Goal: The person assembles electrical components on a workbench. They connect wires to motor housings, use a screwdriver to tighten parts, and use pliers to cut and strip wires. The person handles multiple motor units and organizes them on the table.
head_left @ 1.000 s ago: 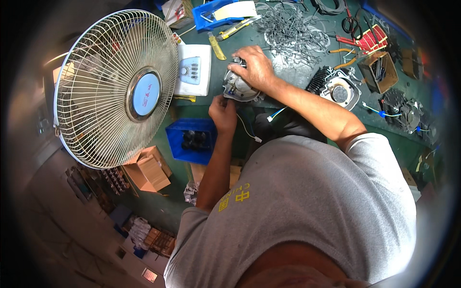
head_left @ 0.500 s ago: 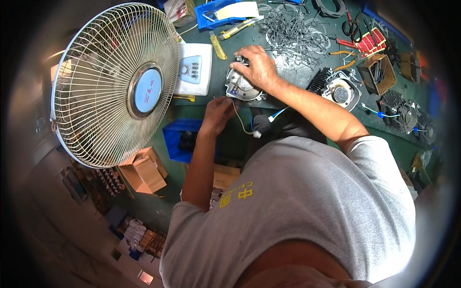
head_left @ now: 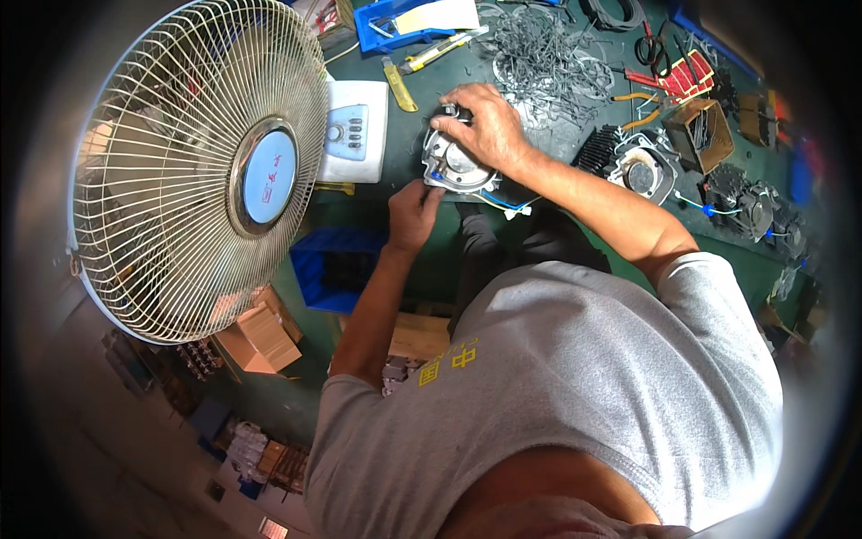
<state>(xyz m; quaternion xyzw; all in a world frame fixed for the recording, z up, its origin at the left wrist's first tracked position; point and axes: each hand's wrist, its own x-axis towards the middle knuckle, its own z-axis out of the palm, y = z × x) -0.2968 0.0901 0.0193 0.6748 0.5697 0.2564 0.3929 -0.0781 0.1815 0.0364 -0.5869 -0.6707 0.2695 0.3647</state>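
Note:
A round silver metal housing (head_left: 460, 163) lies at the near edge of the green workbench. My right hand (head_left: 489, 135) grips it from the far right side, fingers over the top and thumb on the near side. At its near left corner, my left hand (head_left: 413, 216) is closed with the fingertips against the rim; what they pinch is hidden. A small blue part (head_left: 438, 173) shows just above those fingertips. From the housing's near side come blue and white wires, ending in a white connector (head_left: 517, 212) over the bench edge.
A large fan (head_left: 211, 171) stands close on my left, beside its white control base (head_left: 355, 130). Right of the work sit another silver housing (head_left: 645, 171) and a small box (head_left: 699, 135). Beyond lie a pile of grey cable ties (head_left: 552, 63), a yellow cutter (head_left: 401, 85) and a blue tray (head_left: 373, 27).
The pale cable with a connector that hung below my left hand no longer shows there. The blue and white wires have shifted nearer the housing. My right hand stays on the housing.

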